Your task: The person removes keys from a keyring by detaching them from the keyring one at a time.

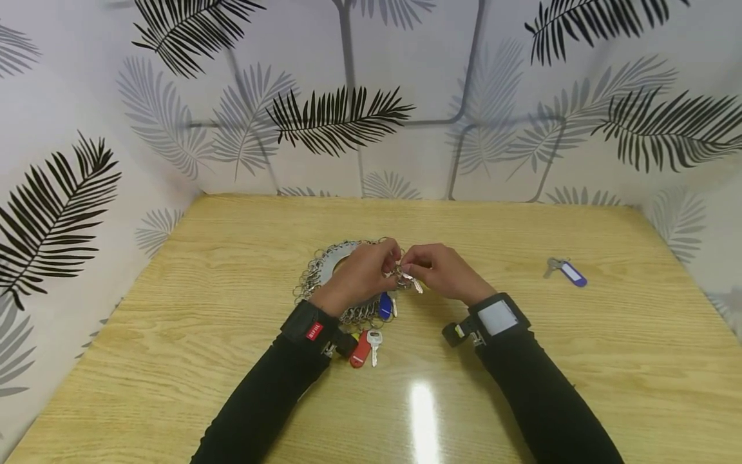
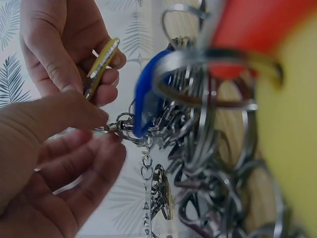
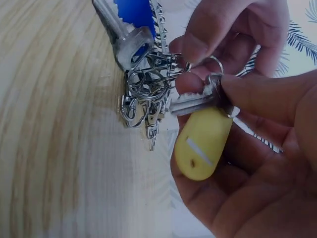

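Observation:
My left hand (image 1: 361,274) pinches a small metal clasp (image 2: 118,126) between thumb and fingertips, over the edge of a large silver ring (image 1: 329,263) hung with many clasps and split rings. Close beside it, my right hand (image 1: 445,274) grips a key (image 3: 195,101) with a yellow key tag (image 3: 200,151); its thumb presses near the key's head. A thin split ring (image 3: 217,63) shows between the two hands. From the silver ring's edge hang a blue key tag (image 1: 385,305) and another key (image 3: 132,45). My left hand covers part of the silver ring.
Toward the front lie a red key tag (image 1: 361,352) and its key (image 1: 374,345), partly behind the left wrist camera. Farther right on the wooden table (image 1: 580,361) lies a blue-purple key tag (image 1: 573,274) with a key (image 1: 552,266). A leaf-patterned wall covering (image 1: 406,161) borders the back.

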`<state>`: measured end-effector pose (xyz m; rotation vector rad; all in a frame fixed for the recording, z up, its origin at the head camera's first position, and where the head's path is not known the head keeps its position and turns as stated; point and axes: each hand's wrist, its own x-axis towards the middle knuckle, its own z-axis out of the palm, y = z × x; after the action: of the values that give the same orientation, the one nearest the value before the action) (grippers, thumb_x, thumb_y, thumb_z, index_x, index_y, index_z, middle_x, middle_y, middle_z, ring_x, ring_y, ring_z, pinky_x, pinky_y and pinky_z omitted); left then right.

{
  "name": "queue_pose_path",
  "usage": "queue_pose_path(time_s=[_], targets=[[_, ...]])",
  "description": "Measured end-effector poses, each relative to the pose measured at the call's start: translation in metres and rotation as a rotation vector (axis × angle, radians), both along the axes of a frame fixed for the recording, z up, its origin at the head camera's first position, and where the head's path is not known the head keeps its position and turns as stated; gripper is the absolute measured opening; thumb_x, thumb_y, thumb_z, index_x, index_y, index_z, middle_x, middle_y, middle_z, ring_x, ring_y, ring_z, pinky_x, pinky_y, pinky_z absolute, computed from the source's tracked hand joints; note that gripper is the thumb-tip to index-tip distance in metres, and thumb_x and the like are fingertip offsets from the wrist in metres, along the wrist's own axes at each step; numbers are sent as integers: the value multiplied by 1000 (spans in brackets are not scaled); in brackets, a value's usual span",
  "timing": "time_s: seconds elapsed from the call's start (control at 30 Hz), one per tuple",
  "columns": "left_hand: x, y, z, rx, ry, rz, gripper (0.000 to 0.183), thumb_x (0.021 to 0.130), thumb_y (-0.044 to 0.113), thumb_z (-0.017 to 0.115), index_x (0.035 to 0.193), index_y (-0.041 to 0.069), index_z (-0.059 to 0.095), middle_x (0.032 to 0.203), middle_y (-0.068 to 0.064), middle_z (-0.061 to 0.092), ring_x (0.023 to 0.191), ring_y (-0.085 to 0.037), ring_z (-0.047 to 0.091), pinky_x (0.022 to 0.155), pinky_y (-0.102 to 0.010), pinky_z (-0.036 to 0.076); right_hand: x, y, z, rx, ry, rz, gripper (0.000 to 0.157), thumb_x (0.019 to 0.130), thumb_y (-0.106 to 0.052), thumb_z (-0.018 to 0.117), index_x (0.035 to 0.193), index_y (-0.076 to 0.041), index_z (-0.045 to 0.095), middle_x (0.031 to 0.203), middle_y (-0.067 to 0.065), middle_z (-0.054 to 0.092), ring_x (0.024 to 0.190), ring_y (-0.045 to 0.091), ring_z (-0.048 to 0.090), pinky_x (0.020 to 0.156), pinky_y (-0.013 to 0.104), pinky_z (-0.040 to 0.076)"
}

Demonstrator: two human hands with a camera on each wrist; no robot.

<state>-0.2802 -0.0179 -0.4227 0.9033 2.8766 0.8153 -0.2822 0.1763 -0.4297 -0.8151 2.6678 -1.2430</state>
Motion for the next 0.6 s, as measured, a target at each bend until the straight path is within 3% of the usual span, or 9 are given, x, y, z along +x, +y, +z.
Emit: queue_pose_path(time_s=[0.1, 0.23, 0.47, 0.6], targets=[[0, -1, 0, -34, -19, 25, 22, 85, 10, 71, 106, 10, 66, 92, -3, 63, 82, -14, 56, 71, -28, 48, 0, -1, 0, -14, 35, 56, 9, 96, -8, 60, 100, -7, 68, 95, 6, 68, 85, 17, 61, 74, 35, 48], [-1, -1, 1, -60, -40, 29, 13, 87, 15, 71, 100, 11, 70, 89, 0, 64, 80, -12, 58, 70, -28, 49, 1, -1, 1, -4, 94, 61, 10, 96, -9, 59, 100, -7, 68, 94, 5, 69, 84, 16, 61, 73, 35, 48], [-2, -5, 2, -8, -135, -28, 15, 95, 24, 63, 97, 12, 71, 83, 3, 65, 70, -10, 59, 65, -27, 48, 1, 0, 1, -5, 116, 82, 9, 95, -6, 60, 98, -11, 67, 96, 2, 68, 87, 15, 62, 74, 34, 49], [-3, -7, 4, -11, -124, -56, 12, 93, 21, 66, 98, 12, 72, 86, 3, 67, 76, -9, 60, 71, -26, 49, 1, 1, 1, -8, 107, 115, 8, 96, -8, 60, 98, -11, 66, 94, 3, 68, 87, 15, 62, 73, 34, 50]])
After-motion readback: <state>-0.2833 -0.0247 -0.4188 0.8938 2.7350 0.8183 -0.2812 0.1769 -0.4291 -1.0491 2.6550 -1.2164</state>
